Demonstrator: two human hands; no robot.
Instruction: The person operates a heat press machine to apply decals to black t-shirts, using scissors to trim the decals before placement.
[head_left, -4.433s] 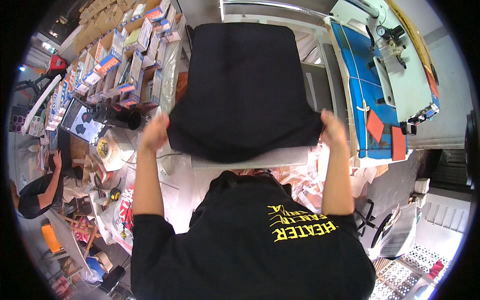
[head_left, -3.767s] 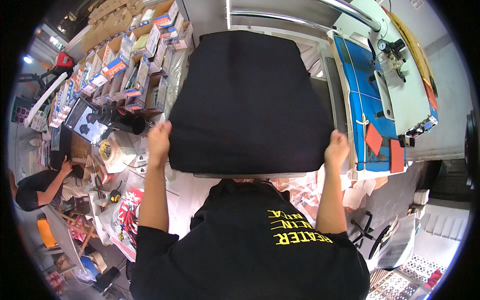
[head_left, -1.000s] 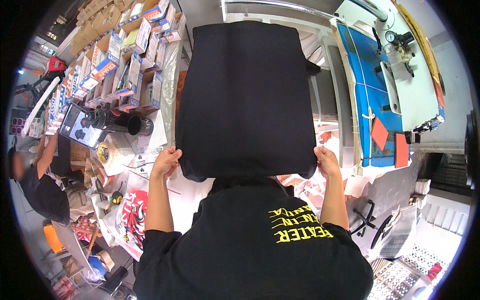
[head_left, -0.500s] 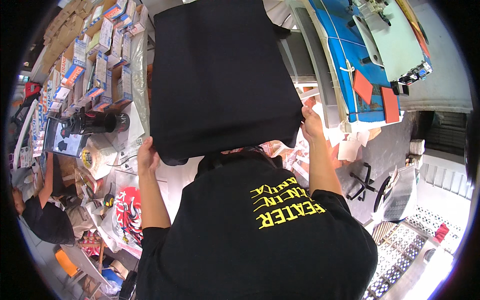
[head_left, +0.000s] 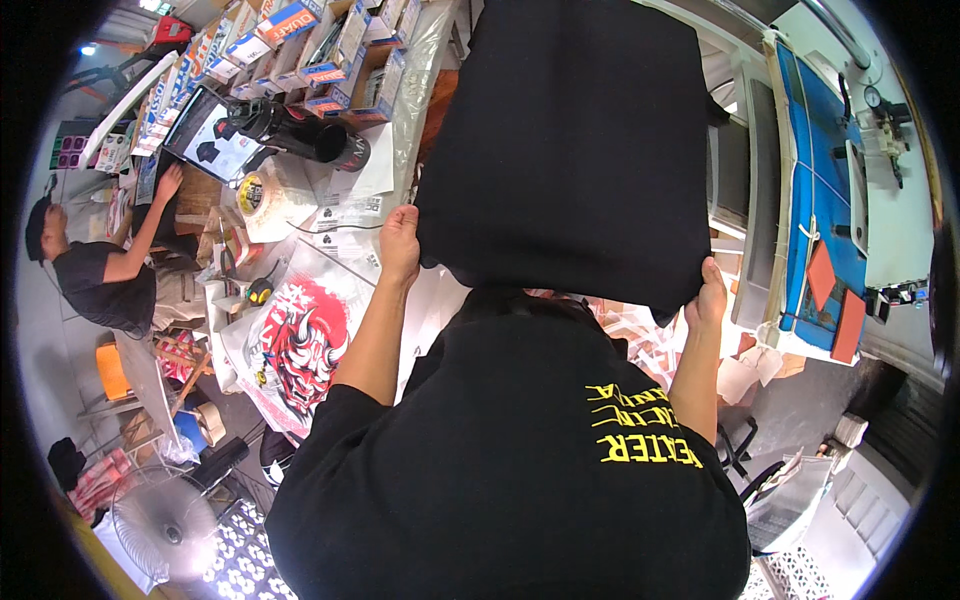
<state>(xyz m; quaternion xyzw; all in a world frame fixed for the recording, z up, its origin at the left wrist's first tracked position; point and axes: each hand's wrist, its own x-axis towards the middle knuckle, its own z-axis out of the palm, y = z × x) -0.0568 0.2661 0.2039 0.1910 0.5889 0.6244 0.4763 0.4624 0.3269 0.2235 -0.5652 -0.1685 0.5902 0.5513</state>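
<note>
A plain black T-shirt (head_left: 570, 150) spreads flat and wide in front of me, its lower edge towards my body. At the left lower corner, my left hand (head_left: 400, 245) is closed on the fabric with the thumb along the edge. My right hand (head_left: 709, 292) pinches the opposite corner in the same way. A small sleeve-like flap (head_left: 718, 112) sticks out on the shirt's far right side. What lies under the cloth is mostly hidden.
Boxes (head_left: 370, 80), a laptop (head_left: 215, 140), a black bottle (head_left: 300, 132) and a tape roll (head_left: 252, 194) crowd the left table. A red printed sheet (head_left: 305, 335) lies nearer. Another person (head_left: 105, 280) sits far left. A blue-topped machine (head_left: 815, 190) stands right.
The whole view has turned, so the shirt, my hands and the machine appear further right. A fan has come into view at lower left. Both hands keep their hold on the shirt.
</note>
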